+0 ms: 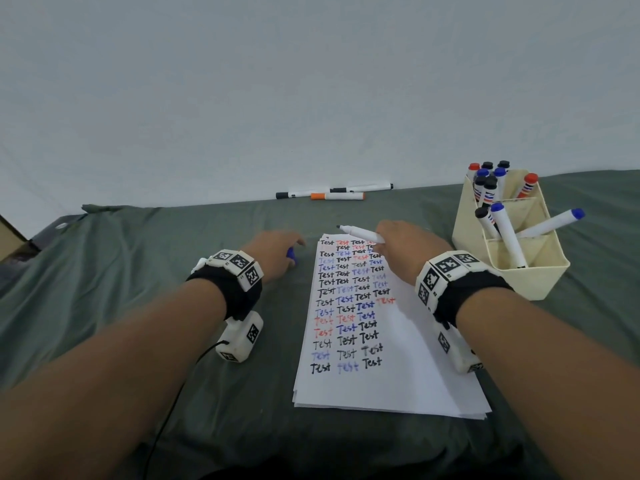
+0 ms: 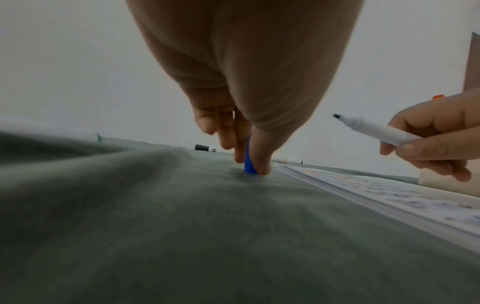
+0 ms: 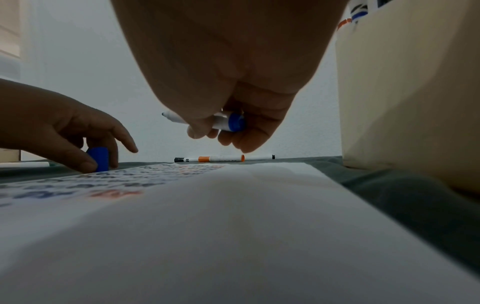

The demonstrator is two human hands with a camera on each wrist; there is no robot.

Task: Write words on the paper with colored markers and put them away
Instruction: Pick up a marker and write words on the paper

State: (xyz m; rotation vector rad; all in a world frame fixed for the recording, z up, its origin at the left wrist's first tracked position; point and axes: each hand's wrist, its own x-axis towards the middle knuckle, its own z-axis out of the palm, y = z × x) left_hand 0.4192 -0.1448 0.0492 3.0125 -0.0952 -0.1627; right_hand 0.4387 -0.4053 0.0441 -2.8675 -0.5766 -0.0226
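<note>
White marker (image 1: pixel 362 233) — uncapped, dark-tipped — in right hand (image 1: pixel 407 247).

Bare green cloth (image 1: pixel 145 271) lies open left of the paper (image 1: pixel 398 358); the cream organizer (image 1: pixel 540 282) crowds its right.

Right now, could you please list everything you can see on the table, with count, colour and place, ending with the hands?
Uncapped marker: one, white barrel, blue end, held over the paper's far end.
Blue cap: one, standing on the cloth left of the paper.
Paper stack: one, white, centre, rows of "Test" in black, blue and red.
Organizer: one, cream, right of the paper, holding capped markers in blue, black and red.
Loose markers: three at the far edge by the wall, two black-capped, one orange-capped.
Cloth: one, grey-green, covering the table.
Left hand: pinches the cap.
Right hand: grips the marker.
</note>
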